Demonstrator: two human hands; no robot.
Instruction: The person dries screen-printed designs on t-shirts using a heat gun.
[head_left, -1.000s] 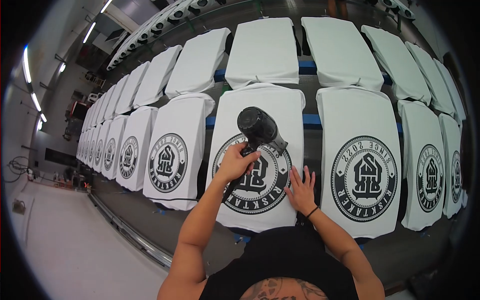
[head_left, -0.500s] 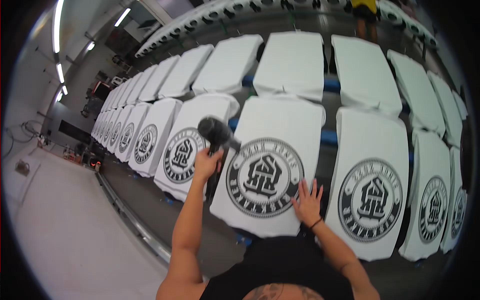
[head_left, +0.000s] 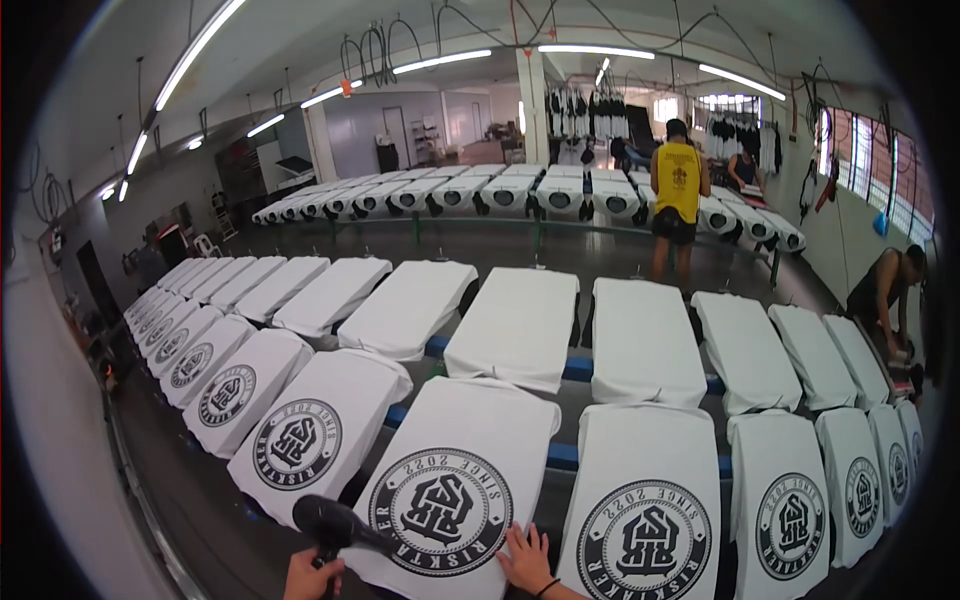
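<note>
My left hand is wrapped round the handle of a black hair dryer. The dryer's nozzle points right, over the lower left of a round black print on a white T-shirt. The shirt is stretched over a flat board, and its print reads RISKTAKER and SINCE 2022. At the print's lower right edge, my right hand lies with fingers spread, holding nothing. Another printed shirt is just right of that hand.
More printed shirts line the near row, with plain white shirts behind them. Beyond an aisle runs another long table of shirts, where a person in a yellow top stands. A person bends at the far right.
The head view has tilted up, showing more of the room. The hair dryer has gone from the print's upper left to its lower left. My right hand stays by the print's right edge.
</note>
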